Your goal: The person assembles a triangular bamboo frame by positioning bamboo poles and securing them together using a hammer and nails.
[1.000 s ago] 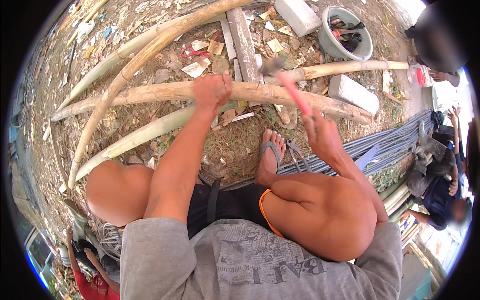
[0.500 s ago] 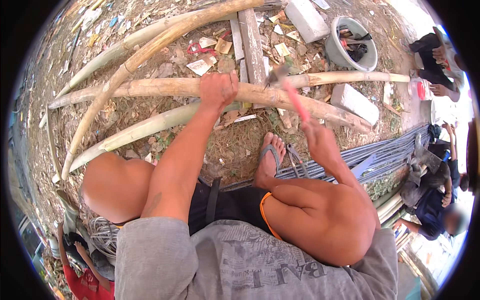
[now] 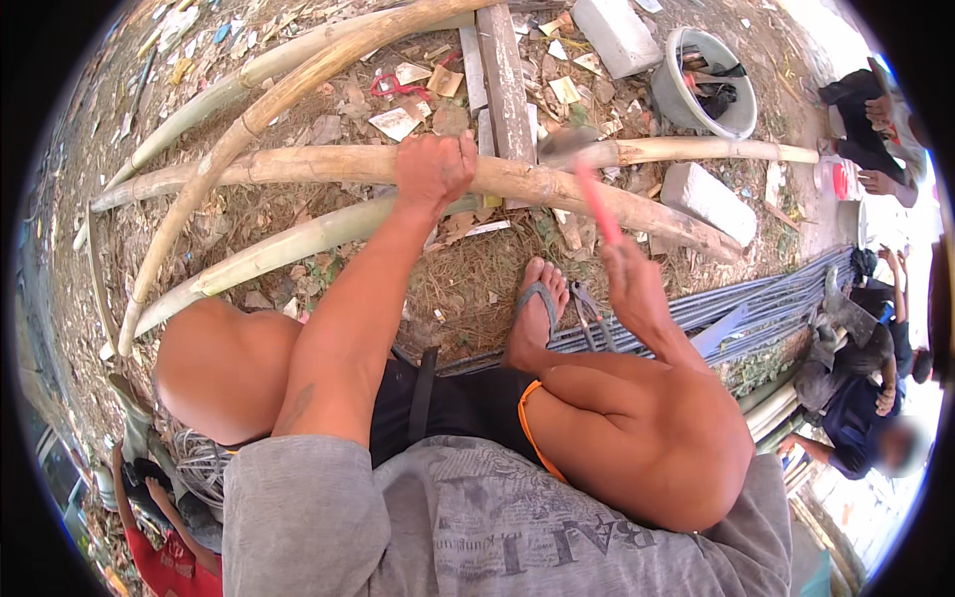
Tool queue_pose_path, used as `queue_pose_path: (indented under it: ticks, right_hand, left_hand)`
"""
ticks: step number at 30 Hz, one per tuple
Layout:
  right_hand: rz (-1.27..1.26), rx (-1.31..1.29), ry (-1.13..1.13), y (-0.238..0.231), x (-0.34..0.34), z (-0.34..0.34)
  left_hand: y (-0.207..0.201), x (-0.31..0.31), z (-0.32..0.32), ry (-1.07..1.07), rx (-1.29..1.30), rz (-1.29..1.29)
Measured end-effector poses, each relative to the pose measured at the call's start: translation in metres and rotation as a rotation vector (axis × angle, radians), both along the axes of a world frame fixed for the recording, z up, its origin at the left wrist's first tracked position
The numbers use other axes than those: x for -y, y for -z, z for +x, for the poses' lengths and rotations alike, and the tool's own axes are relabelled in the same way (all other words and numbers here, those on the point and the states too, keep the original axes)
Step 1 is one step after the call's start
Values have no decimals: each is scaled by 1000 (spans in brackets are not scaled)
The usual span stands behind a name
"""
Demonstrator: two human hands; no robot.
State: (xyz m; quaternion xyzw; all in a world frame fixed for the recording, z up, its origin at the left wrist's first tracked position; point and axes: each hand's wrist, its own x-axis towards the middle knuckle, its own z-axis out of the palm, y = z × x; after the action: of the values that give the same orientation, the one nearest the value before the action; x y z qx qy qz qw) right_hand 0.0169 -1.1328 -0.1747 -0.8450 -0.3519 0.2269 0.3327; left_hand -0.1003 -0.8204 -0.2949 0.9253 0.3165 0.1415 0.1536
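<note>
My left hand [image 3: 436, 171] is wrapped round a tan bamboo pole [image 3: 298, 164] that lies across in front of me. In my right hand [image 3: 637, 289] is a hammer [image 3: 600, 207], held by its red handle. Its dark head is blurred and hovers over or rests at the pole's right part; I cannot tell whether they touch. The pole lies across a weathered wooden beam [image 3: 505, 85]. A greener bamboo pole [image 3: 288, 244] runs nearer to me, and another curved pole [image 3: 239, 134] crosses over at the left.
Pale blocks [image 3: 706, 204] lie at the right and top, beside a grey bucket [image 3: 701, 90] of tools. Pliers [image 3: 593, 316] lie by my sandalled foot [image 3: 539, 303], near a bundle of metal rods [image 3: 766, 308]. Other people [image 3: 875, 388] sit at the right and lower left.
The hammer's head has shifted slightly to the right along the pole, with its handle still in my right hand. My left hand keeps its place on the pole.
</note>
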Motion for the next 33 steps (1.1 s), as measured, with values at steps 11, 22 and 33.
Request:
queue_pose_path:
  ticks: [11,22,33]
  right_hand:
    - [621,-129,185,-107,-55,-2]
    - [-74,-37,-17,-80,-60,-15]
    - [-416,380,-34,-12,-14,101]
  left_hand:
    - [3,-5,-12,-20,23,-15]
    - [4,-7,-13,-10,45,1]
    - [11,-8,-9,-11,48,44]
